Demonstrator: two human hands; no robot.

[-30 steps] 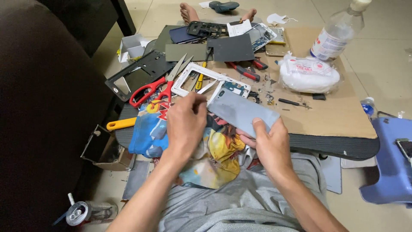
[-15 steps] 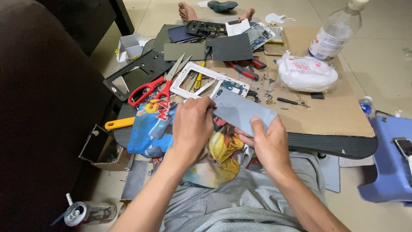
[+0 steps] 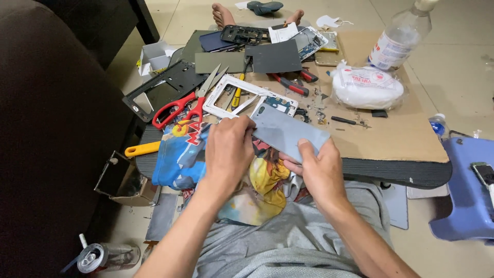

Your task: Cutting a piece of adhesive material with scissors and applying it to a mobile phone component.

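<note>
Two hands are seen, the left hand [image 3: 229, 149] and the right hand [image 3: 319, 170], with one grey panel [image 3: 288, 131] held between them. One pair of red scissors [image 3: 188, 103], one white frame [image 3: 242, 95], one plastic bottle [image 3: 399, 41] and one white bag [image 3: 366, 86] are counted on the board.

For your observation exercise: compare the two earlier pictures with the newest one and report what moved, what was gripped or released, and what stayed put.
Very little changed. The left hand slid slightly along the near edge of the grey phone panel, and the right hand kept its grip on the other end. Nothing was picked up or released. The red scissors, white frame and plastic bottle stayed where they were.
</note>
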